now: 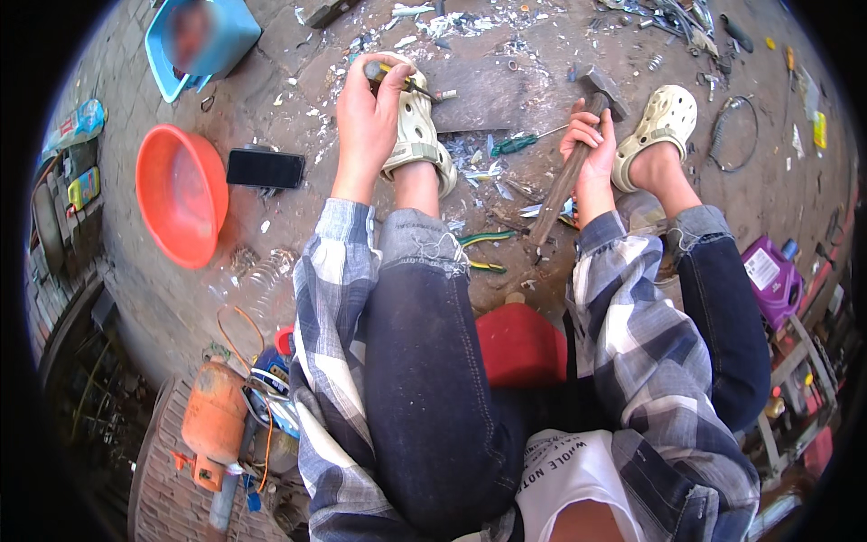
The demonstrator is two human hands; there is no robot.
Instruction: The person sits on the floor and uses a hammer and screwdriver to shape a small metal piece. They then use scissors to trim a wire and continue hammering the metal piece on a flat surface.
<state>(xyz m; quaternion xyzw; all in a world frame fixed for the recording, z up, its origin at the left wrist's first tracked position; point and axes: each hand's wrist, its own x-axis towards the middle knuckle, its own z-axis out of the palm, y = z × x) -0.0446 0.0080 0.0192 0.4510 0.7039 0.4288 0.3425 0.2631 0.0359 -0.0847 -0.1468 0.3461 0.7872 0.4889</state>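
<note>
My left hand (366, 126) is closed around a screwdriver (377, 72) with a dark and yellow handle, just over my left clog. At the screwdriver's tip is a small metal cylinder (445, 95), above a dark flat plate (483, 95) on the ground; whether they touch I cannot tell. My right hand (591, 149) grips a hammer (564, 181) by its wooden handle, metal head up beside my right clog. Between my feet lie a green-handled screwdriver (513, 144), metal scraps (479, 172) and green-and-yellow-handled pliers (488, 238).
Left of me are an orange-red basin (219, 194), a black phone (265, 169) and a blue container (237, 45). An orange gas cylinder (214, 411) is at lower left. A purple jug (772, 285) stands at right; a wire loop (733, 135) and loose tools lie beyond my right foot.
</note>
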